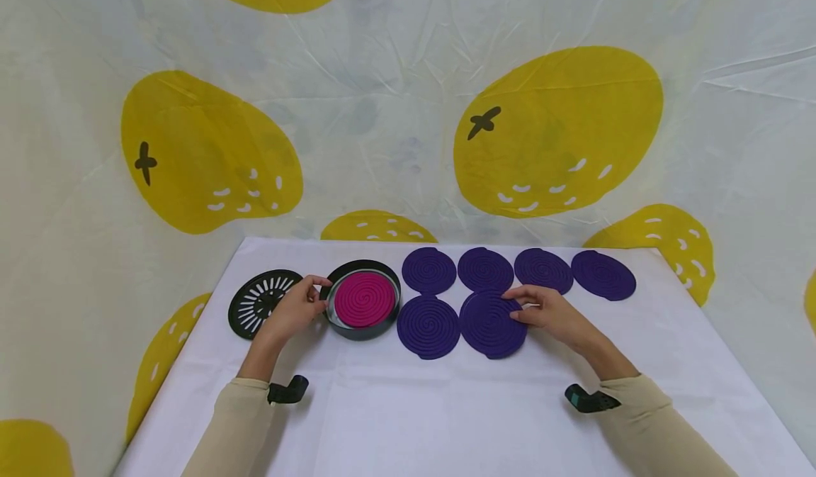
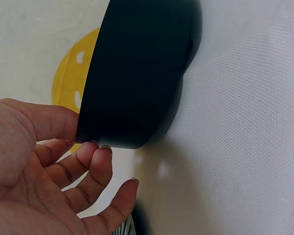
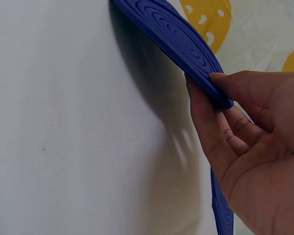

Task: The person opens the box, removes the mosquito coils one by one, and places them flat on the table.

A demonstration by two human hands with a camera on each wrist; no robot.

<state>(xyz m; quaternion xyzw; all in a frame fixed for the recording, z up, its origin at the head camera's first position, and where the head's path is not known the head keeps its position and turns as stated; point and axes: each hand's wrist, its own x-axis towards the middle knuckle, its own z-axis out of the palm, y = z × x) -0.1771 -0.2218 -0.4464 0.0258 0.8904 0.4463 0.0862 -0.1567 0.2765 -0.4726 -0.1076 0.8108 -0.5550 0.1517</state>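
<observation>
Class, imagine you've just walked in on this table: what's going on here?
A person is working with both hands. The left hand grips the edge of a dark round container with a pink spiral disc inside. The right hand pinches a purple spiral disc, its gripped edge raised off the white cloth. Five other purple discs lie nearby, and a slotted black disc sits left of the container, partly behind the left hand.

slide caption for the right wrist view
A right hand pinches the edge of a spiral-patterned disc over white cloth.
</observation>
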